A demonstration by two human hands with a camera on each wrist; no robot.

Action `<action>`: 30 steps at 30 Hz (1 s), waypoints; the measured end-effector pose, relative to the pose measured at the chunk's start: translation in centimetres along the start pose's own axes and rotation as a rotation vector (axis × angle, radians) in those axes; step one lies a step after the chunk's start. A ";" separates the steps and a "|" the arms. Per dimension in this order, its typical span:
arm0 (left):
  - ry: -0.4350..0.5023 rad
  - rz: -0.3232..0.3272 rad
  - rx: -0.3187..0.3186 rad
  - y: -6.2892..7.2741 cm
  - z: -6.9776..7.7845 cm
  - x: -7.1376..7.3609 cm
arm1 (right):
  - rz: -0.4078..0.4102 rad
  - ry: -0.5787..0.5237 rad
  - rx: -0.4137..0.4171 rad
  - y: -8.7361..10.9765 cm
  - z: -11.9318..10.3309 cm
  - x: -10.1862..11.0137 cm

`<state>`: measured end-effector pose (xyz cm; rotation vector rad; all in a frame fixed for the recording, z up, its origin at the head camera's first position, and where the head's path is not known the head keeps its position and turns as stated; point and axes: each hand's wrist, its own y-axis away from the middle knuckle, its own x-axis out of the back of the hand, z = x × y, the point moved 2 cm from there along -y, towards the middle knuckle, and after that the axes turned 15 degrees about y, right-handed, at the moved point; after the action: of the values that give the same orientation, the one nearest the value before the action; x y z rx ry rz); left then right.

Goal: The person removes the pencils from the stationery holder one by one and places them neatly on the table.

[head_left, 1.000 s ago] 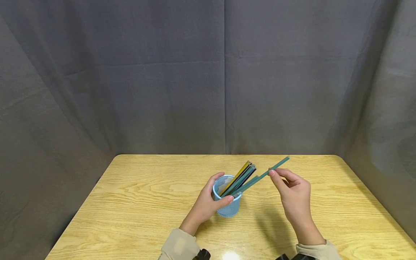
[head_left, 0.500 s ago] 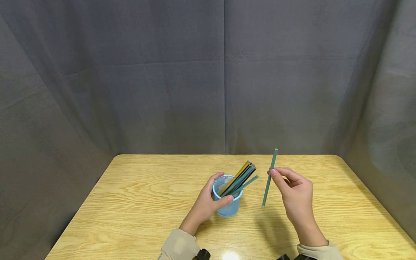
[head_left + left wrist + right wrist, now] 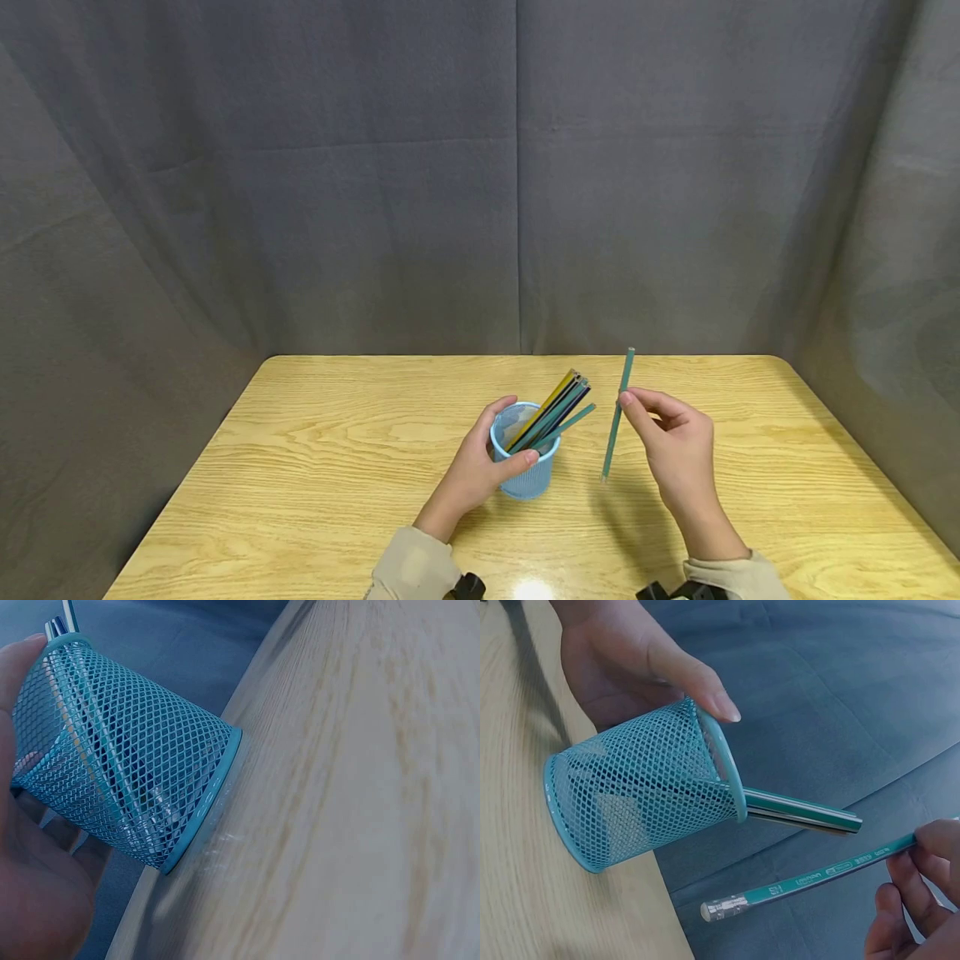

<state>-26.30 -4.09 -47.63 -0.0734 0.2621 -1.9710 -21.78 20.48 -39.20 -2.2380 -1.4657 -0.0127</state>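
My left hand [image 3: 480,468] grips a light blue mesh pen cup [image 3: 527,482] near its rim, thumb along the near side. Several pencils [image 3: 558,412], green, yellow and dark, lean to the right in the cup. The cup's base [image 3: 204,804] is right at the tabletop in the left wrist view. To the right of the cup, my right hand [image 3: 678,450] pinches a green pencil [image 3: 612,442] between thumb and fingertips. It stands nearly upright above the table. Its metal ferrule and eraser end [image 3: 724,907] points down, and white lettering runs along its barrel.
A wood-grain table [image 3: 300,475] spreads beneath both hands. Grey cloth [image 3: 390,208] hangs behind the table's far edge and along both sides. Beige sleeves [image 3: 417,567] and dark wrist devices [image 3: 470,587] show at the bottom of the head view.
The green pencil in my right hand has come out of the cup and swung from a slant to nearly upright. My left hand and the cup have stayed in place.
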 end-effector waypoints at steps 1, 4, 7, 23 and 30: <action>-0.001 0.001 0.001 0.0 0.0 0.0 | -0.003 0.006 0.000 0.0 0.1 0.0; 0.001 -0.001 0.003 0.0 0.1 0.0 | -0.014 0.030 -0.006 0.0 0.4 -0.1; 0.005 -0.003 0.004 0.0 0.1 -0.1 | -0.031 0.065 -0.017 0.0 0.7 -0.2; 0.018 -0.006 0.001 -0.1 0.1 0.0 | -0.116 0.235 -0.077 0.2 2.2 -0.8; 0.063 -0.020 0.014 0.5 1.5 -0.4 | -0.164 0.275 -0.090 0.2 3.0 -1.2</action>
<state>-25.46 -4.13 -46.22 -0.0045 0.2893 -1.9975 -22.87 20.49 -42.22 -2.0781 -1.5142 -0.4293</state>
